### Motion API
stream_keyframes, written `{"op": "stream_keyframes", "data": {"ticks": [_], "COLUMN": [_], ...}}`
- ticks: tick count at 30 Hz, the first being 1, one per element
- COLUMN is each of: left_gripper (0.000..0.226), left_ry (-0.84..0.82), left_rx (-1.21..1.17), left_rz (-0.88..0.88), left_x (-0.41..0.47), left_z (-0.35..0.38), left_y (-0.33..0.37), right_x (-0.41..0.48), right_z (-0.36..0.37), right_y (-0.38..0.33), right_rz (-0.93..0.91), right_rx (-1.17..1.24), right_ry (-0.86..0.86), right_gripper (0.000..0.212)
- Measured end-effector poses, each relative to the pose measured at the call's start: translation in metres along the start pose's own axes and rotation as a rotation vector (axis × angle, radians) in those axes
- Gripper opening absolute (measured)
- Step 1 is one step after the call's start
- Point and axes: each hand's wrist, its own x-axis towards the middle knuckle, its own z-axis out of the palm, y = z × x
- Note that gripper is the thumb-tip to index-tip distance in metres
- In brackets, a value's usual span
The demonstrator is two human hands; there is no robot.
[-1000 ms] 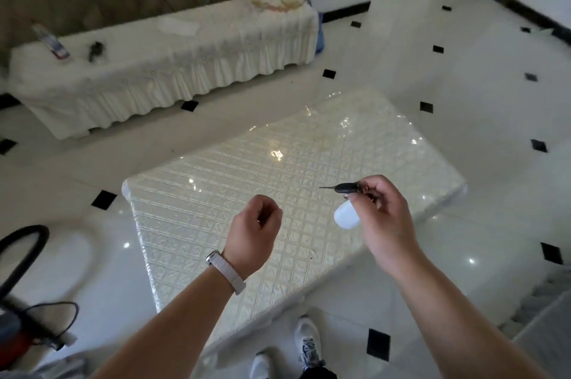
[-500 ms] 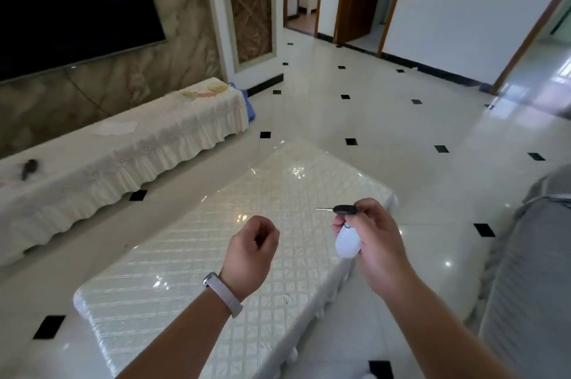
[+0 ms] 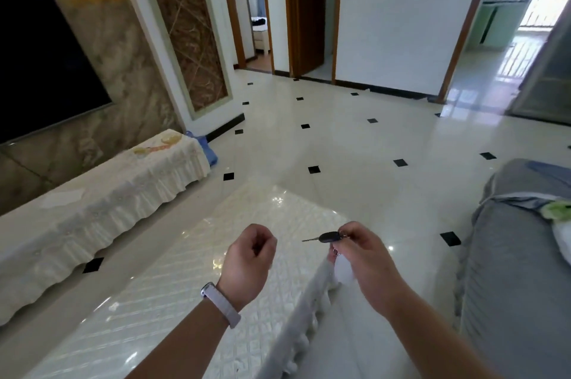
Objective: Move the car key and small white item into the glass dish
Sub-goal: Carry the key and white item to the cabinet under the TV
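My right hand (image 3: 366,258) pinches a black car key (image 3: 328,237) whose metal blade points left. A small white item (image 3: 343,270) hangs below the key from the same hand, blurred. My left hand (image 3: 248,261), with a pale wristband, is curled into a loose fist with nothing in it, left of the key. Both hands hover above the right edge of a low table (image 3: 173,301) with a glossy white quilted cover. No glass dish shows in this view.
A long bench with a frilled white cloth (image 3: 102,199) runs along the left wall under a dark TV screen (image 3: 40,66). A grey sofa (image 3: 519,270) stands at the right. Shiny tiled floor (image 3: 340,137) stretches ahead toward several doorways.
The view has swung up and to the right, from the table top to the room and doorways. My right hand still holds the key and white item; my left stays curled.
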Motion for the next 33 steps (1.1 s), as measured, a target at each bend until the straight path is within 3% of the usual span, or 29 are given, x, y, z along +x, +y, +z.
{"op": "stream_keyframes", "data": {"ticks": [2,6,13,22,33], "left_gripper": [0.017,0.022,0.018,0.014,0.008], "left_ry": [-0.025,-0.085,-0.118,-0.186,-0.319], "left_rx": [0.01,-0.004,-0.194,-0.29,-0.412], "left_rz": [0.027,0.077,0.021,-0.001,0.024], "left_x": [0.018,0.051,0.097,0.192,0.393], "left_z": [0.035,0.11,0.208,0.282,0.357], "left_y": [0.018,0.054,0.099,0.094,0.071], "right_x": [0.013,0.035,0.076,0.161,0.349], "right_z": [-0.036,-0.115,-0.207,-0.257,-0.293], "right_y": [-0.004,-0.007,-0.015,-0.002,-0.024], "right_rz": [0.007,0.002,-0.006,0.005,0.004], "right_rx": [-0.016,-0.019,0.026,-0.015,-0.13], "right_ry": [-0.002,0.049,0.181,0.275,0.477], "right_gripper": [0.005,0.02,0.007,0.006,0.01]}}
